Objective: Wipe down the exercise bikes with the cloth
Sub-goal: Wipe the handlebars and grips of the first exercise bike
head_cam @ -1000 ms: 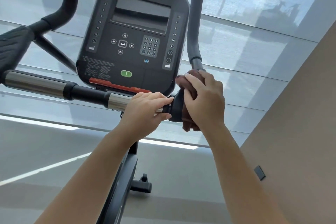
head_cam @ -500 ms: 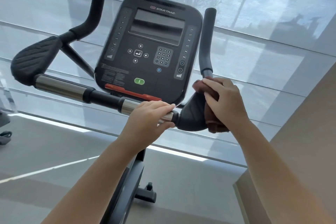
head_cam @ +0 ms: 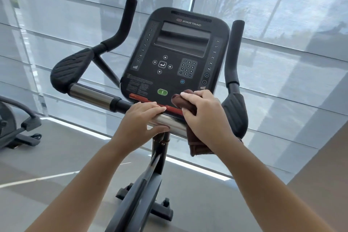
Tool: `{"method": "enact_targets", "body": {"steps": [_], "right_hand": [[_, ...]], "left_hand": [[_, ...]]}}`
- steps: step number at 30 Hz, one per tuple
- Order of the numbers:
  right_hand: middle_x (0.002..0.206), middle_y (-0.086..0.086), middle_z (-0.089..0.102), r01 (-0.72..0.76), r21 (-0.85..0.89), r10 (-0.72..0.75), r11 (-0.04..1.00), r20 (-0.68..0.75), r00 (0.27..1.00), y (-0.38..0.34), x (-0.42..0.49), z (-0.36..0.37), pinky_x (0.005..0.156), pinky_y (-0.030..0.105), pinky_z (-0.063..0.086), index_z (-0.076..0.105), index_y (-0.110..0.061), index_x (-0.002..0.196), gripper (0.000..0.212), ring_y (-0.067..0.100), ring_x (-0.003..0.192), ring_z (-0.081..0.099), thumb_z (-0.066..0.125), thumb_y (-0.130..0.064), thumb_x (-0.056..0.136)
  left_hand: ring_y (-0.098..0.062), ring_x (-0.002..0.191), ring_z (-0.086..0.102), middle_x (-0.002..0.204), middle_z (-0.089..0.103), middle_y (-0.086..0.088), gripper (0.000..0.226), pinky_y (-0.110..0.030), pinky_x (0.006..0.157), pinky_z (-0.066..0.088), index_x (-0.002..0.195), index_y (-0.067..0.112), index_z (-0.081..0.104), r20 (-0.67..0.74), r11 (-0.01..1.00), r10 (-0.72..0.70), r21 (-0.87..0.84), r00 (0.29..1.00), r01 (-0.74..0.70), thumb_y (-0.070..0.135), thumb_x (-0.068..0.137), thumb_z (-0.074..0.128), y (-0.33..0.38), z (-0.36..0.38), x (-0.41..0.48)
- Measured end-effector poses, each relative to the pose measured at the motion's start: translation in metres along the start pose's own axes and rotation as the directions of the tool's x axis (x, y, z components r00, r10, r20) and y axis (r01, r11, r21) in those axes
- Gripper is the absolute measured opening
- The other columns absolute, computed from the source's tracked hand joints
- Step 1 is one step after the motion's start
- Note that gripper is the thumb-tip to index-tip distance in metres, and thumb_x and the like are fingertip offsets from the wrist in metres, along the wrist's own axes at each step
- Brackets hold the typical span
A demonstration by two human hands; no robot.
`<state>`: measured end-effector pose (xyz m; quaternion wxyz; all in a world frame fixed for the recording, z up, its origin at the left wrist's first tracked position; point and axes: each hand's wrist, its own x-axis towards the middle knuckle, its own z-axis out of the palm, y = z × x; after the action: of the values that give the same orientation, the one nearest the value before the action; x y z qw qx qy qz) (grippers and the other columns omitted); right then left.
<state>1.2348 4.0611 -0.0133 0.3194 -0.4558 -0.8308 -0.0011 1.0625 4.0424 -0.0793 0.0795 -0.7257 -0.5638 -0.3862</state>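
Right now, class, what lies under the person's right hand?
A brown cloth, gripped by the right hand against the handlebar below the console; its end hangs beneath the bar. The bar section under the cloth is covered and cannot be seen.

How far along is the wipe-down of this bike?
Likely done: the right black ribbed elbow pad, which the brown folded cloth covered half a second ago. In hand: the right hand wraps the cloth round the chrome handlebar tube below the black console; the left hand holds the tube. Left: console, left black pad, second bike at left.
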Motion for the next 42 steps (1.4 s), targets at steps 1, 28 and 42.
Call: {"method": "enact_targets", "body": {"steps": [1,28,42], "right_hand": [[0.124,0.006,0.05,-0.029,-0.08,0.031,0.996,0.023,0.999,-0.004,0.0,0.007,0.088,0.036,0.043,0.053,-0.029,0.126,0.037,0.031,0.105,0.046,0.052,-0.027,0.089],[0.122,-0.01,0.047,0.277,-0.331,-0.14,0.902,0.383,0.913,0.024,0.004,-0.001,0.107,0.051,0.019,0.028,-0.042,0.133,0.092,0.019,0.119,0.035,0.042,-0.086,0.054],[0.108,0.02,0.063,0.227,-0.507,-0.343,0.832,-0.147,0.928,-0.002,-0.025,0.054,0.072,0.041,0.055,0.057,-0.015,0.118,0.059,0.037,0.087,0.06,0.072,-0.043,0.067]], "left_hand": [[-0.027,0.104,0.057,0.109,0.065,-0.009,0.051,-0.035,0.093,0.034,0.111,0.007,0.063,-0.01,1.0,-0.023,-0.015,1.0,0.022,0.039,0.072,0.071,-0.005,-0.003,-0.001],[-0.021,0.102,0.057,0.105,0.067,-0.001,0.051,-0.031,0.091,0.033,0.111,0.014,0.063,-0.053,0.999,0.016,0.037,0.998,-0.014,0.051,0.08,0.046,-0.043,-0.008,-0.006],[-0.023,0.103,0.057,0.107,0.066,0.0,0.04,-0.025,0.091,0.028,0.113,0.014,0.062,-0.05,0.998,0.067,0.016,0.996,-0.066,0.034,0.079,0.058,-0.051,-0.009,-0.008]]}}
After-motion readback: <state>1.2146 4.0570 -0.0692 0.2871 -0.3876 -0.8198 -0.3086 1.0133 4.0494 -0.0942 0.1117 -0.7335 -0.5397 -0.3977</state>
